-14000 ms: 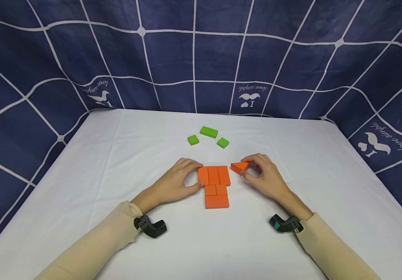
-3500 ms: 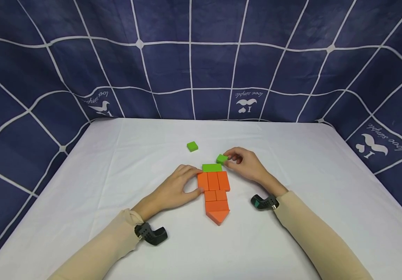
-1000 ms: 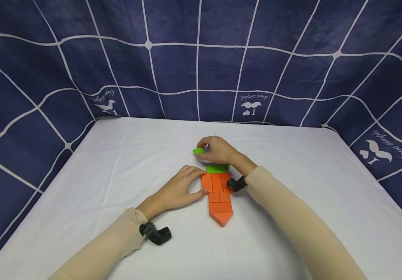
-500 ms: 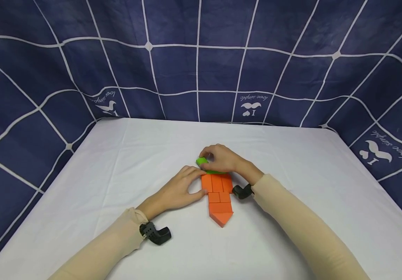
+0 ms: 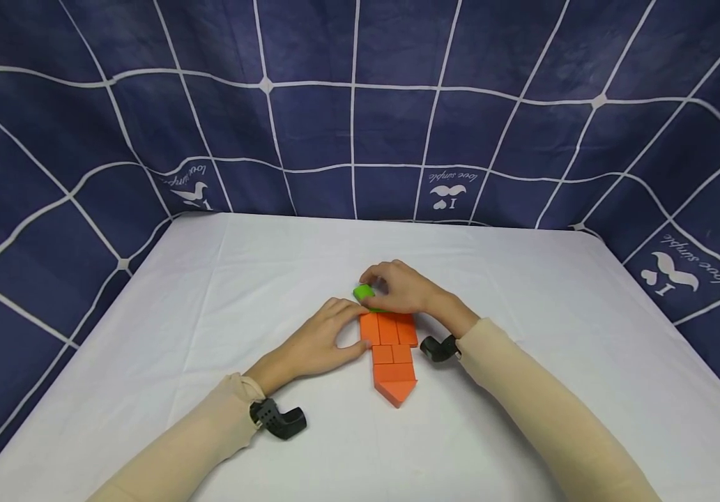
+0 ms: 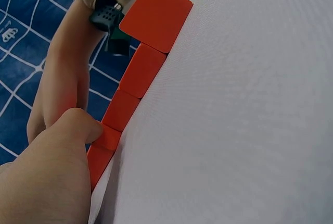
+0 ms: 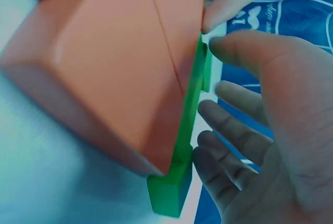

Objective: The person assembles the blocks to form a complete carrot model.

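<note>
Right now the person's right hand [image 5: 400,289] sits at the far end of the flat orange block figure [image 5: 391,352] on the white table [image 5: 209,293], its fingertips curled round a small green block [image 5: 364,293] and pinching it just beyond the left part of the top orange row. A long green block [image 7: 190,125] already lies flush against that far edge; from the head view the hand hides nearly all of it, but the right wrist view shows it edge-on, tight to the orange face, with another green piece [image 7: 169,193] at its near end. I would judge that the small block is held low and close so it can sit against that green strip without nudging anything. The left hand [image 5: 318,341] lies on the cloth at the left side of the figure, its thumb and fingers touching the top orange blocks; in the left wrist view a fingertip [image 6: 91,127] presses on the orange side wall. It grasps nothing, and the fingers look relaxed rather than clenched, which reads to me as bracing, keeping the row from sliding. The orange pieces touch one another, narrowing to a triangular block [image 5: 397,392] that points toward the person. Behind the table hangs a dark blue cloth [image 5: 360,104] with a white grid.
</note>
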